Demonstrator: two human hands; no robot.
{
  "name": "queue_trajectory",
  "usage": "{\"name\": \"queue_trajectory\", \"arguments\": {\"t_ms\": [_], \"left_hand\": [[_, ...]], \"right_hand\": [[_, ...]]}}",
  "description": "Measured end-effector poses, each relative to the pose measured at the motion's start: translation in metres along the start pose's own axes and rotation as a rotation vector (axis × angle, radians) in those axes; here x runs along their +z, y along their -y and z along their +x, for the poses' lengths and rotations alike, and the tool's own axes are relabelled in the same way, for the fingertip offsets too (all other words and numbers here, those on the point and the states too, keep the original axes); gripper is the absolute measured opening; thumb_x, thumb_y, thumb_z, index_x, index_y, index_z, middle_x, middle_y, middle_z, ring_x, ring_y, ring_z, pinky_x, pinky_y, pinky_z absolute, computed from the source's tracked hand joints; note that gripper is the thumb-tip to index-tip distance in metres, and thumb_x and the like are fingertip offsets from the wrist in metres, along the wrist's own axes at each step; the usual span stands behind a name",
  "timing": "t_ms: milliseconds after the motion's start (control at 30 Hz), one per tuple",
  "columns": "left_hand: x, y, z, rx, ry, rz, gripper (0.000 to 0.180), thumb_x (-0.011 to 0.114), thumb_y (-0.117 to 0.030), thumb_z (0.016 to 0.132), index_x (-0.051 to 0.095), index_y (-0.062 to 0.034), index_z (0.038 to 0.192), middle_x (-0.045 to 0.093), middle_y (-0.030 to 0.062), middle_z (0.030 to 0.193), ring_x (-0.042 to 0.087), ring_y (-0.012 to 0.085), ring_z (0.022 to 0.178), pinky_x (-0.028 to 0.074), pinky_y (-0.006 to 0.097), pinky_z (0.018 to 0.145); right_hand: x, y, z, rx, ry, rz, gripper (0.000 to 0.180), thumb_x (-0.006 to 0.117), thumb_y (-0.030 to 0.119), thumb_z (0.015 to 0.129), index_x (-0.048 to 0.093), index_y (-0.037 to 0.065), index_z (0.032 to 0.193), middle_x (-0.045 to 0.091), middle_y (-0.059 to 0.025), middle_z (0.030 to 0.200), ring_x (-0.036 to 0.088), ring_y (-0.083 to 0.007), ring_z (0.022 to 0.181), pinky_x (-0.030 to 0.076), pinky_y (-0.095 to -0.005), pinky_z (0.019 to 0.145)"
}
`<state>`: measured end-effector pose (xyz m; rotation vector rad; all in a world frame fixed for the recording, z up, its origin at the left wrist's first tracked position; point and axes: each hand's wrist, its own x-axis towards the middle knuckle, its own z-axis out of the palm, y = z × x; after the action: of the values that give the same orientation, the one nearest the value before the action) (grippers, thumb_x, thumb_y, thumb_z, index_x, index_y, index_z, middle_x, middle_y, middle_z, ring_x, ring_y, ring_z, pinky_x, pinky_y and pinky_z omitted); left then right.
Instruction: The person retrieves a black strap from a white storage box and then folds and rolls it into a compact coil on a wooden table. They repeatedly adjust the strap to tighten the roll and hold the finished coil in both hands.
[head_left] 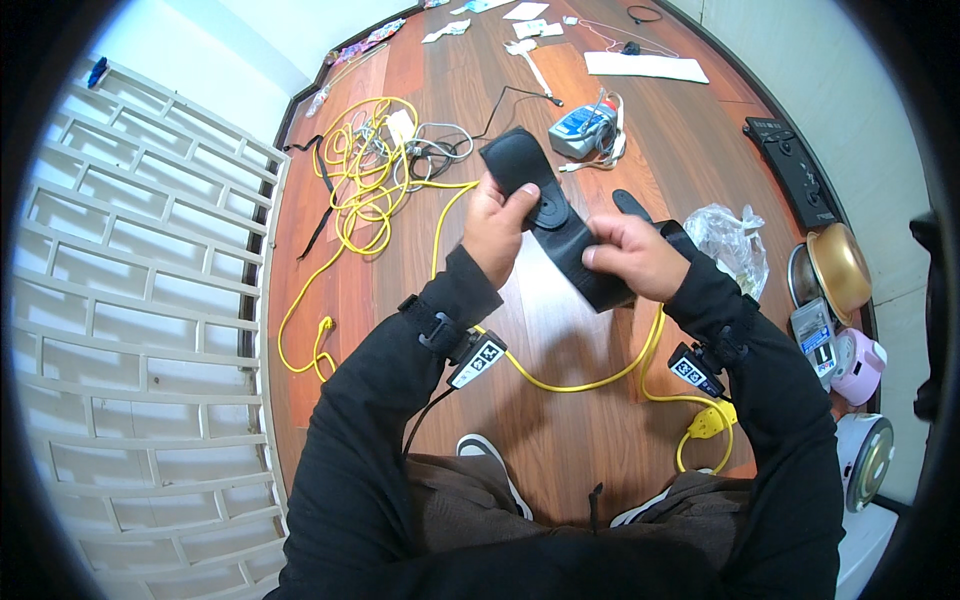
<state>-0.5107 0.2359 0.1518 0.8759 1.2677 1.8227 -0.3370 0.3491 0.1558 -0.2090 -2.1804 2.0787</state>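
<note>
A wide, black, leather-like band (565,240) with a rounded tab near its middle is held in the air, slanting from upper left to lower right. My left hand (493,228) is closed on its left edge, the thumb pressed beside the rounded tab. My right hand (640,258) pinches its lower right part, thumb on top. Behind that hand a black rounded strap end (631,205) sticks up; whether it joins the band is hidden. Dark straps with small patterned tags circle both my wrists.
A tangled yellow cable (365,190) lies on the wood floor at left, running beneath my hands to a yellow connector (712,420). Beyond sits a blue-and-grey device (585,130). A clear plastic bag (728,240), gold bowl (840,272) and black panel (790,170) line the right; a white lattice (150,235) stands left.
</note>
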Motion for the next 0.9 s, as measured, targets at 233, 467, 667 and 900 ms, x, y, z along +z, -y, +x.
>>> {"name": "queue_trajectory", "arguments": {"t_ms": [233, 467, 667, 900], "left_hand": [[0.018, -0.021, -0.008, -0.214, 0.045, -0.109, 0.029, 0.047, -0.024, 0.097, 0.051, -0.0011, 0.115, 0.064, 0.0107, 0.098, 0.063, 0.0182, 0.090, 0.050, 0.031, 0.080], [0.033, -0.006, -0.019, -0.274, 0.132, -0.064, 0.030, 0.046, -0.025, 0.100, 0.055, -0.0042, 0.119, 0.062, 0.0045, 0.105, 0.059, 0.0103, 0.095, 0.048, 0.024, 0.083], [0.019, 0.006, -0.013, -0.139, 0.081, 0.089, 0.044, 0.040, -0.039, 0.102, 0.051, -0.0060, 0.128, 0.058, 0.0085, 0.116, 0.053, 0.0143, 0.107, 0.044, 0.030, 0.089], [0.019, -0.024, -0.014, 0.617, 0.107, 0.882, 0.074, 0.074, -0.022, 0.080, 0.037, -0.0063, 0.142, 0.050, 0.0154, 0.129, 0.048, 0.0256, 0.121, 0.042, 0.039, 0.094]], "right_hand": [[-0.008, -0.026, 0.004, -0.057, -0.264, -0.497, 0.050, 0.068, 0.021, 0.078, 0.054, 0.000, 0.122, 0.060, -0.0149, 0.095, 0.060, -0.0233, 0.089, 0.049, -0.0342, 0.079], [-0.006, -0.008, 0.002, -0.666, -0.460, -0.861, 0.063, 0.069, 0.010, 0.075, 0.049, 0.014, 0.134, 0.042, -0.0231, 0.136, 0.051, -0.0366, 0.116, 0.044, -0.0409, 0.096], [-0.007, 0.003, 0.003, -0.408, -0.429, -0.426, 0.027, 0.059, 0.018, 0.092, 0.062, 0.006, 0.117, 0.062, -0.0148, 0.108, 0.063, -0.0234, 0.090, 0.051, -0.0338, 0.082], [-0.004, 0.008, 0.004, -0.180, -0.340, 0.175, 0.027, 0.053, 0.024, 0.099, 0.062, -0.001, 0.104, 0.065, -0.0049, 0.087, 0.061, -0.0101, 0.078, 0.052, -0.0248, 0.072]]}}
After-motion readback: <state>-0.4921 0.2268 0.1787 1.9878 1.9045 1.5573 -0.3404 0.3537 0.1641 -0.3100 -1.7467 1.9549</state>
